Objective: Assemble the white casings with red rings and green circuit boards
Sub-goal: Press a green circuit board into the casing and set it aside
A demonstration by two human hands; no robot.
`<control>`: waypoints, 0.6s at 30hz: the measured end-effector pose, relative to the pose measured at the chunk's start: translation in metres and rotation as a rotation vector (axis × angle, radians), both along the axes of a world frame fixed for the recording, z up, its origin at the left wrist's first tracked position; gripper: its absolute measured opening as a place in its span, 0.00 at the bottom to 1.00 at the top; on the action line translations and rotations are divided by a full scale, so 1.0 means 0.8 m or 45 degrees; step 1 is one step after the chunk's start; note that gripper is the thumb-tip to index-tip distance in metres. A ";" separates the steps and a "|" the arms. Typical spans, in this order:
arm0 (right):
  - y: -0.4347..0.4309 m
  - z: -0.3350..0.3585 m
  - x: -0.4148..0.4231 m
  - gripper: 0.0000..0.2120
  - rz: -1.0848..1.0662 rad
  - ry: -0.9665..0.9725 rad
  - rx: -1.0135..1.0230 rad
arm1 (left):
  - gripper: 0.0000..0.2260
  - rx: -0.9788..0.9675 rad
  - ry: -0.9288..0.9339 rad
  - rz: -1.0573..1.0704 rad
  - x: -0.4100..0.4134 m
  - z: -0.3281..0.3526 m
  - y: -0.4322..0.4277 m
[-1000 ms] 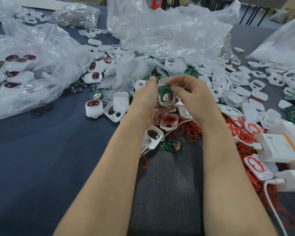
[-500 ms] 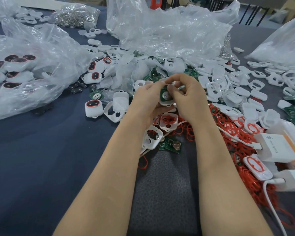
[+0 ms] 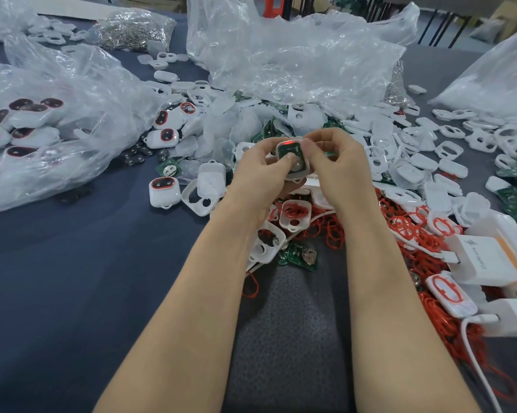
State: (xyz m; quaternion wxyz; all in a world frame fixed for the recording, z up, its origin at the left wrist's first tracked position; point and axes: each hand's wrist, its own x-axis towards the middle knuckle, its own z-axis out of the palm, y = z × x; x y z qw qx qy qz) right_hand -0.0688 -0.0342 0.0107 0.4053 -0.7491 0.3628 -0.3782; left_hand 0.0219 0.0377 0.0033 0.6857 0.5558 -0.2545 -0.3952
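Observation:
My left hand (image 3: 261, 169) and my right hand (image 3: 336, 162) together hold one white casing (image 3: 293, 158) above the pile, thumbs pressing on the green circuit board seated inside it. A small red light glows at the casing's top edge. Loose red rings (image 3: 328, 231) lie under and right of my hands. Another green circuit board (image 3: 299, 256) rests on the table by my left forearm. Empty white casings (image 3: 202, 198) lie all around.
Clear plastic bags (image 3: 296, 61) sit behind the pile; a bag at left (image 3: 42, 126) holds finished casings. A finished casing (image 3: 164, 193) stands left of my hands. White chargers (image 3: 486, 257) with a cable (image 3: 478, 362) lie at right. A bag of metal parts (image 3: 135, 29) lies at the far left.
My hands turned the casing and shifted their grip; both thumbs now press the board into it, and a red light shows at its top.

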 end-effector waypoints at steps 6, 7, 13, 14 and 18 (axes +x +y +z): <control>-0.031 0.008 -0.040 0.03 -0.341 0.272 -0.076 | 0.07 -0.049 0.205 0.089 0.002 0.003 -0.001; -0.032 0.007 -0.043 0.02 -0.300 0.358 -0.067 | 0.06 -0.056 0.215 0.110 0.002 0.003 -0.001; -0.013 0.004 -0.026 0.15 0.060 0.730 -0.105 | 0.08 -0.079 0.192 0.281 0.008 0.002 -0.001; -0.011 0.002 -0.023 0.15 0.085 0.770 -0.128 | 0.08 -0.089 0.222 0.317 0.009 0.002 -0.001; -0.011 -0.002 -0.018 0.10 -0.040 0.730 -0.236 | 0.08 -0.088 0.307 0.335 0.013 0.002 -0.003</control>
